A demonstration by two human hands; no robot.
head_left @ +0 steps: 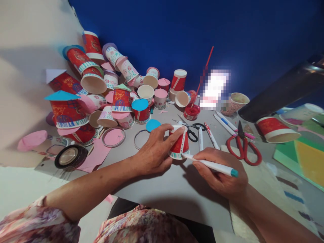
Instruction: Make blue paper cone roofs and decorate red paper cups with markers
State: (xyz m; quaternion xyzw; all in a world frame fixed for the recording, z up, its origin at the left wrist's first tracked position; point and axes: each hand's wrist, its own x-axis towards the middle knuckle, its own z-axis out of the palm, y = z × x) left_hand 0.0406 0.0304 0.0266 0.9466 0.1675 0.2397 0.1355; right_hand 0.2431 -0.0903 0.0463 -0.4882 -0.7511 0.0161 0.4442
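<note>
A red paper cup [179, 145] stands upside down on the grey table in front of me, with green strokes along its lower white rim. My left hand [158, 148] grips it from the left, thumb and fingers near its top. In my right hand [222, 172] is a white marker [215, 165] with a teal end, its tip at the cup's lower edge. Just behind the cup lie black-handled scissors [193, 135]. A capless-looking white marker [200, 140] and a red-and-white marker [211, 135] rest to their right.
Decorated paper cups with coloured paper tops [68, 108] are heaped at the left. Red-handled scissors [244, 150] lie at the right on a pale cloth. A red paint jar [191, 112] holds a thin stick. Tape [71, 156] sits at the left edge; a dark pole [278, 91] slants at the right.
</note>
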